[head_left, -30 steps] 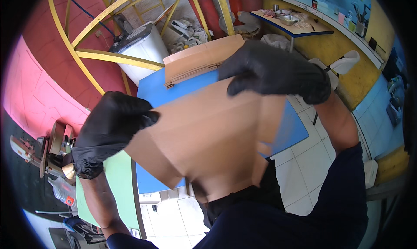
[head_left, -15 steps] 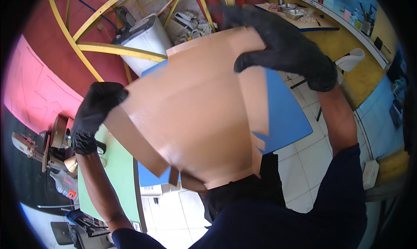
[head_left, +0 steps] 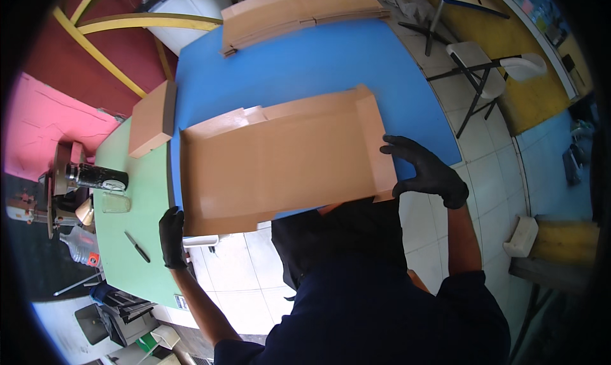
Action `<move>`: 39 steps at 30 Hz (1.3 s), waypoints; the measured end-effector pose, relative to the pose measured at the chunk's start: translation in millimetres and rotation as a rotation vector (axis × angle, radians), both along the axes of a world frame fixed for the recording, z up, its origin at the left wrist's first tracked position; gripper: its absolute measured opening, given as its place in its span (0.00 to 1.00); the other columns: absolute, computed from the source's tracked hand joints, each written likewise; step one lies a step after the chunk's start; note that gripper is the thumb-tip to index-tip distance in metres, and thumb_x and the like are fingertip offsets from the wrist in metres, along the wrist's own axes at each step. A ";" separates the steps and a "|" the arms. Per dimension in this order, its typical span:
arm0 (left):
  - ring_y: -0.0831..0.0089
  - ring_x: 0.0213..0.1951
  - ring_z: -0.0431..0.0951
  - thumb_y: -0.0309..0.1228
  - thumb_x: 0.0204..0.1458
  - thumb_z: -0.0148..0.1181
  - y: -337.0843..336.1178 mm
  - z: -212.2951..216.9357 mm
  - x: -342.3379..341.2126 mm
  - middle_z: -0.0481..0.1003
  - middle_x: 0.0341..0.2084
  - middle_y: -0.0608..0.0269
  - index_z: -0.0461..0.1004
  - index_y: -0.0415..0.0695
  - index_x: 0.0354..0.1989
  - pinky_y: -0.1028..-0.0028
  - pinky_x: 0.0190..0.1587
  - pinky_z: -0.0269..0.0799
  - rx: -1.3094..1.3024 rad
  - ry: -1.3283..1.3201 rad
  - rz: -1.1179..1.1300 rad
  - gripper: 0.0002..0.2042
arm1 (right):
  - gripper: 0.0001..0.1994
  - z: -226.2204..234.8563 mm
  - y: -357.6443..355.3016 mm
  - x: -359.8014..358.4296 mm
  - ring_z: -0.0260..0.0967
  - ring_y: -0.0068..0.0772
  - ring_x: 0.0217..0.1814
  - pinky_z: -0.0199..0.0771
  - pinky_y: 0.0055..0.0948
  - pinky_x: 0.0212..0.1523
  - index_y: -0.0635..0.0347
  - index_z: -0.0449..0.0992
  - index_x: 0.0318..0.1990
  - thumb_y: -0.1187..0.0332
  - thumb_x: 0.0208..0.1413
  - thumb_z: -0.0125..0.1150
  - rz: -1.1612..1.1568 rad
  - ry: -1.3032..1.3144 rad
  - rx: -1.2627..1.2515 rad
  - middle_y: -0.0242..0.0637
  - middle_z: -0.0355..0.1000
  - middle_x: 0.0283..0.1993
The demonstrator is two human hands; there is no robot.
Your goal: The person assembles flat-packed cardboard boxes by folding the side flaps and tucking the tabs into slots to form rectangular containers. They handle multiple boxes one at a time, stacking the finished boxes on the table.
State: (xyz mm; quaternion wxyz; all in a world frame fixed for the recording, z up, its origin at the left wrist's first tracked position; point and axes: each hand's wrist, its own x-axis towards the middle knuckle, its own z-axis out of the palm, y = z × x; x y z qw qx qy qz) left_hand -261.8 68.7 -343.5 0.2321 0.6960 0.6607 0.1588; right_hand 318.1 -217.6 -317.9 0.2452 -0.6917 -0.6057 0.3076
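A brown cardboard box blank (head_left: 280, 161) lies on the blue table with its near edge toward my body. Its side flaps are folded partly upward, forming a shallow tray shape. My left hand (head_left: 171, 238), in a black glove, grips the near left corner, its fingertips partly hidden by the edge. At the right end, my black-gloved right hand (head_left: 429, 174) holds the raised flap, with fingers on the flap's outer side and the thumb lower down by the near right corner.
A stack of flat cardboard blanks (head_left: 299, 15) lies at the blue table's (head_left: 286, 66) far edge. On the green table (head_left: 121, 225) at left are a closed cardboard box (head_left: 154, 119), a black flask (head_left: 98, 176), a glass container (head_left: 116, 203) and a knife (head_left: 137, 247). A folding chair (head_left: 480, 78) stands right.
The cardboard blank has come down from its raised, tilted position onto the blue table, and its flaps now stand up. Both hands have moved lower, the right onto the right-hand flap.
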 end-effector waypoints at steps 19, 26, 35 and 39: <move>0.51 0.49 0.82 0.30 0.55 0.67 -138.1 11.8 348.9 0.81 0.47 0.49 0.81 0.43 0.53 0.61 0.53 0.76 0.048 -0.280 -1.034 0.17 | 0.19 -58.0 -2.5 -52.6 0.77 0.43 0.58 0.78 0.34 0.54 0.62 0.82 0.52 0.88 0.56 0.58 -0.545 -0.028 0.479 0.44 0.75 0.58; 0.51 0.39 0.84 0.36 0.60 0.63 -129.3 1.4 390.9 0.83 0.34 0.46 0.85 0.41 0.46 0.59 0.45 0.77 -0.127 -0.371 -1.043 0.13 | 0.26 -57.3 10.4 -66.0 0.78 0.41 0.53 0.81 0.36 0.49 0.62 0.71 0.66 0.88 0.60 0.52 -0.563 0.064 0.691 0.46 0.75 0.56; 0.61 0.29 0.82 0.44 0.56 0.64 -104.7 22.2 430.0 0.81 0.24 0.53 0.85 0.38 0.32 0.62 0.39 0.75 -0.460 -0.186 -1.116 0.18 | 0.33 -71.3 15.2 -108.3 0.73 0.23 0.34 0.75 0.25 0.40 0.62 0.70 0.67 0.67 0.55 0.77 -0.823 0.244 0.526 0.31 0.74 0.36; 0.66 0.29 0.81 0.45 0.54 0.66 -97.4 24.4 444.1 0.81 0.23 0.56 0.85 0.38 0.31 0.64 0.40 0.75 -0.446 -0.164 -1.213 0.19 | 0.26 -71.4 25.0 -111.2 0.76 0.28 0.33 0.77 0.28 0.36 0.70 0.71 0.62 0.71 0.58 0.73 -0.970 0.383 0.545 0.40 0.77 0.36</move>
